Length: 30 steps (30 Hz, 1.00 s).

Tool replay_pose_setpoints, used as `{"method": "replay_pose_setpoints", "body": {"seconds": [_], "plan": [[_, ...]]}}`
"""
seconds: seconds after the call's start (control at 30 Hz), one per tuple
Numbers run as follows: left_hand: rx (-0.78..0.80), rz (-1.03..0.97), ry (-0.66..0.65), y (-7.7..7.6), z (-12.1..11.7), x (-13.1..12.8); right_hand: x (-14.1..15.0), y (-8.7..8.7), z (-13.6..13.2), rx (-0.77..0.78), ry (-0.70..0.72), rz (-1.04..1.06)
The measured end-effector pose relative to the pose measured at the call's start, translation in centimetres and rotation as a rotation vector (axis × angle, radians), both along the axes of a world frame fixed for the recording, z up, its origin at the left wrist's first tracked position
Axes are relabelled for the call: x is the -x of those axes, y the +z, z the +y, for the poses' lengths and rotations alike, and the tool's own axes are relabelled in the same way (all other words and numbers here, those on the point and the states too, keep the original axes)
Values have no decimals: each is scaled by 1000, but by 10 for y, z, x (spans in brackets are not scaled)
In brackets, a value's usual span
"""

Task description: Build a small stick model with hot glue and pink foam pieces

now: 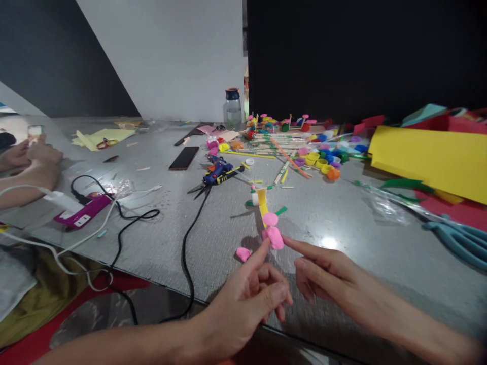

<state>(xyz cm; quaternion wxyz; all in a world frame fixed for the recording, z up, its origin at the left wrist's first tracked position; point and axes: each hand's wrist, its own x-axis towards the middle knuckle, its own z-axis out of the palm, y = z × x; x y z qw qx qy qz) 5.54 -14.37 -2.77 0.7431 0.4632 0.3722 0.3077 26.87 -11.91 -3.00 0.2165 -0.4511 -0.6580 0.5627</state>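
A pink lump that looks like modelling clay (275,238) sits at the near end of a small craft figure. My left hand (253,301) touches its left side with an outstretched index fingertip, the thumb and other fingers loosely bent. From the right, the index fingertip of my right hand (333,276) meets the same lump, its other fingers curled below. Just beyond the lump are a pink disc (270,219) and a yellow strip (263,203) with a white cap (255,198) and green pieces (281,210). A separate pink piece (243,254) lies left of my fingers.
A glue gun (218,170) and pliers (228,175) lie ahead, the cord running to the near edge. A phone (184,158), bottle caps (323,162), a bottle (233,109) and scissors (456,235) surround the work. At left are a power strip (85,210) and another person's hands (41,152).
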Motion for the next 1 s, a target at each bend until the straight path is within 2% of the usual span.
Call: {"method": "replay_pose_setpoints", "body": {"seconds": [0.27, 0.6, 0.83, 0.93, 1.0], "plan": [[9, 15, 53, 2, 0, 4, 0, 2, 5, -24, -88, -56], [-28, 11, 19, 6, 12, 0, 10, -7, 15, -7, -10, 96], [-26, 14, 25, 5, 13, -1, 11, -7, 18, -53, -7, 76], [-30, -2, 37, 5, 13, 1, 9, -3, 19, -55, -42, 62], [-43, 4, 44, 6, 12, 5, 6, -3, 19, -116, -79, -8]]}}
